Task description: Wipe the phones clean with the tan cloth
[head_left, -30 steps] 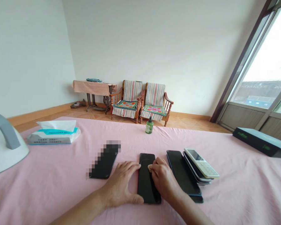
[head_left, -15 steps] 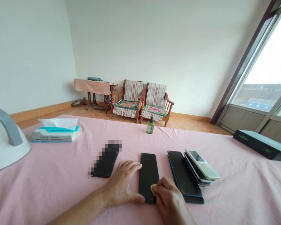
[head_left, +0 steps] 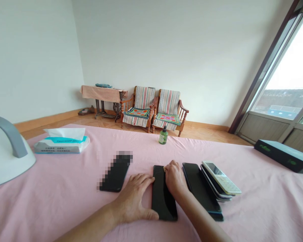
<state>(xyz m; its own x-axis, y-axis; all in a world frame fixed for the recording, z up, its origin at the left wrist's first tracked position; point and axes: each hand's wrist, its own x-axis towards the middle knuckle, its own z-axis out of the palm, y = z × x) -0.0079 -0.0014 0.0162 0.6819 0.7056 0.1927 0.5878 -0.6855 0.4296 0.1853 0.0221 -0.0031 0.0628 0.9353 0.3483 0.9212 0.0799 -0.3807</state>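
Note:
In the head view a black smartphone (head_left: 163, 201) lies flat on the pink cloth. My left hand (head_left: 133, 198) steadies its left side, fingertips at the upper edge and thumb on the lower corner. My right hand (head_left: 176, 178) is closed on a small pale yellow pad (head_left: 165, 169), pressed to the screen near the top right corner; my fingers hide most of the pad. To the right lies a stack of dark phones (head_left: 200, 188). Against it leans another pile topped by a white keypad phone (head_left: 221, 176). A further black phone (head_left: 117, 174), partly pixelated, lies left.
A tissue pack (head_left: 63, 144) and a white and grey appliance (head_left: 10, 151) stand on the left. A green pump bottle (head_left: 163, 136) is near the far cloth edge, and a black box (head_left: 282, 156) sits at the right. Two wooden chairs (head_left: 166, 107) are beyond.
My right hand has slid up the smartphone's screen with the pad, from the lower right to the top right. My left hand stays at the phone's left side.

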